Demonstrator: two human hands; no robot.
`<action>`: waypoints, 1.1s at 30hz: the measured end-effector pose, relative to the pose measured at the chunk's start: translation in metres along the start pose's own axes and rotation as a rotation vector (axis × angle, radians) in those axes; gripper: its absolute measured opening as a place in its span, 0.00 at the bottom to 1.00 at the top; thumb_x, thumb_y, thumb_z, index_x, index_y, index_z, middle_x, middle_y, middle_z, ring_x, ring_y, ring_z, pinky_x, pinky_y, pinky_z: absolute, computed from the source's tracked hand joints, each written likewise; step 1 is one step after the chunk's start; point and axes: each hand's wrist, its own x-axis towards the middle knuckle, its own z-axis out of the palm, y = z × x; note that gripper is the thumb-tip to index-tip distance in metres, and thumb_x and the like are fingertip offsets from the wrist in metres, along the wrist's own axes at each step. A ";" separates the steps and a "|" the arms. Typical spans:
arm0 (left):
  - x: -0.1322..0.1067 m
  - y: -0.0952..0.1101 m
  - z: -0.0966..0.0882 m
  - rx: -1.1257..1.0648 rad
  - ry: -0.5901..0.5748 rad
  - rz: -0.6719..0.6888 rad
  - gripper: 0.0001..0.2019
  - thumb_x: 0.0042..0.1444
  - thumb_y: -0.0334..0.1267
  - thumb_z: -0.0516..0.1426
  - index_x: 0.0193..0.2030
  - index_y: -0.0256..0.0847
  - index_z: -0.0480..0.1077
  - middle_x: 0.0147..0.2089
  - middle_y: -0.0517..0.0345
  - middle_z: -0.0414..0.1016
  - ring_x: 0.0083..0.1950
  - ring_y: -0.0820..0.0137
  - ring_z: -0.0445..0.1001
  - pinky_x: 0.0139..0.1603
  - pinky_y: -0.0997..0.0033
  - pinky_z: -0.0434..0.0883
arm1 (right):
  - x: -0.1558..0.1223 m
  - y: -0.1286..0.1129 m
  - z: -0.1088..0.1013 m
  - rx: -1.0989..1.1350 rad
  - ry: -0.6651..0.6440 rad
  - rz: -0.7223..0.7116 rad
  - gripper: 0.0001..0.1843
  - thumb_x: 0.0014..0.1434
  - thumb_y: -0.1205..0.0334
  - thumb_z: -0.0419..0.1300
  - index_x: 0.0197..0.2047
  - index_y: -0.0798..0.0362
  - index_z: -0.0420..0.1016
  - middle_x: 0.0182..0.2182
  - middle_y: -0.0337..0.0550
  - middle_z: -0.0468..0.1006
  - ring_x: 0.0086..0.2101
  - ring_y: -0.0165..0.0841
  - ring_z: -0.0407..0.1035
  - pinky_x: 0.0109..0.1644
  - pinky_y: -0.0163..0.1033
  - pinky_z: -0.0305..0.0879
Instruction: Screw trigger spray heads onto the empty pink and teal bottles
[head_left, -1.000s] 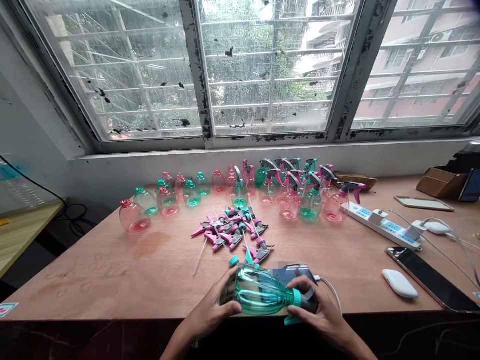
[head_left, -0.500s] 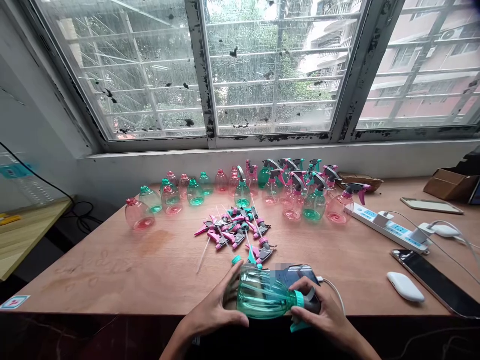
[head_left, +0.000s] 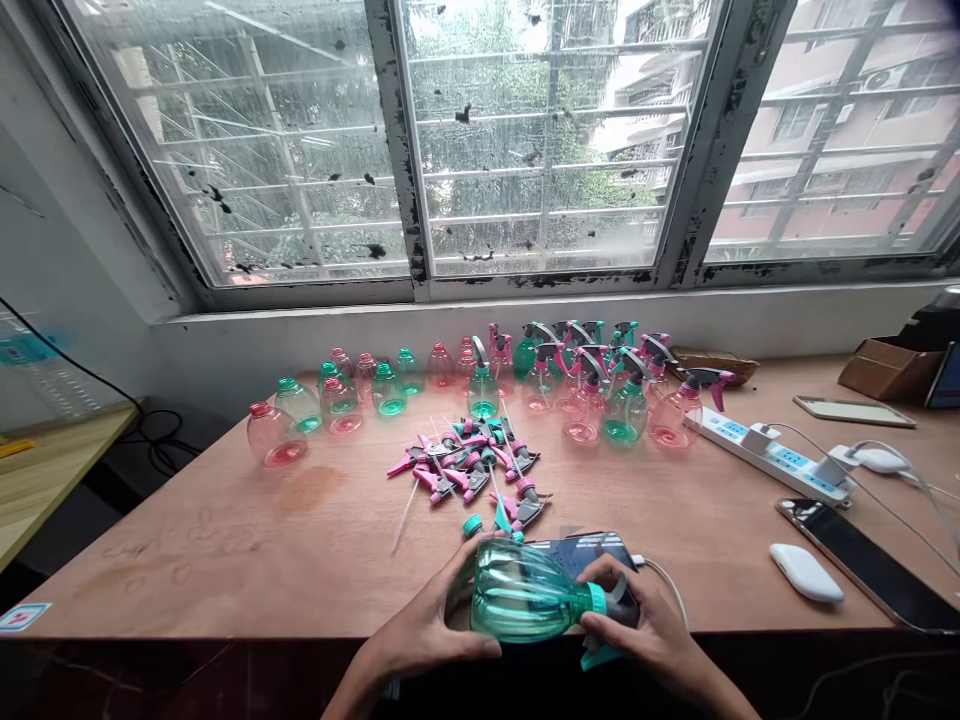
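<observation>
Hands (head_left: 651, 628) grasping green bottle (head_left: 521, 592); phone (head_left: 606, 547) just beyond, spray heads (head_left: 474, 478) heaped farther back.

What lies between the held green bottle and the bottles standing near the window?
The head view shows a pile of loose spray heads there, and a phone just beyond the held bottle.
</observation>
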 end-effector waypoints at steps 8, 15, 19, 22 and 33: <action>0.000 -0.005 -0.001 -0.003 0.009 -0.011 0.63 0.55 0.48 0.77 0.87 0.57 0.42 0.89 0.42 0.45 0.88 0.39 0.47 0.85 0.33 0.49 | 0.000 -0.002 0.001 0.013 -0.006 -0.008 0.26 0.60 0.40 0.78 0.47 0.51 0.79 0.29 0.35 0.81 0.27 0.35 0.81 0.33 0.40 0.81; -0.001 -0.003 0.001 0.006 -0.009 0.039 0.54 0.63 0.45 0.73 0.86 0.59 0.45 0.88 0.46 0.48 0.87 0.45 0.54 0.84 0.39 0.56 | 0.000 0.002 0.000 0.018 -0.010 0.001 0.26 0.61 0.40 0.78 0.48 0.50 0.78 0.28 0.36 0.83 0.27 0.37 0.82 0.34 0.42 0.82; -0.001 -0.007 -0.001 0.004 -0.018 0.027 0.61 0.58 0.49 0.76 0.87 0.60 0.40 0.89 0.45 0.46 0.87 0.42 0.52 0.85 0.34 0.53 | 0.000 0.002 0.000 0.011 -0.001 -0.010 0.25 0.61 0.40 0.78 0.47 0.50 0.80 0.29 0.35 0.82 0.27 0.35 0.81 0.34 0.40 0.82; -0.001 -0.006 -0.002 0.003 -0.053 0.031 0.58 0.56 0.50 0.77 0.86 0.55 0.48 0.88 0.44 0.50 0.87 0.40 0.51 0.85 0.34 0.51 | 0.000 0.002 0.000 0.033 -0.011 -0.008 0.26 0.60 0.40 0.78 0.47 0.50 0.80 0.29 0.34 0.81 0.27 0.35 0.81 0.34 0.41 0.83; -0.001 -0.005 -0.006 0.037 -0.053 0.017 0.62 0.53 0.52 0.78 0.86 0.57 0.46 0.89 0.47 0.44 0.88 0.42 0.46 0.86 0.36 0.45 | 0.000 -0.001 0.001 0.036 -0.011 0.007 0.26 0.60 0.39 0.78 0.47 0.50 0.79 0.28 0.35 0.81 0.27 0.36 0.82 0.34 0.41 0.84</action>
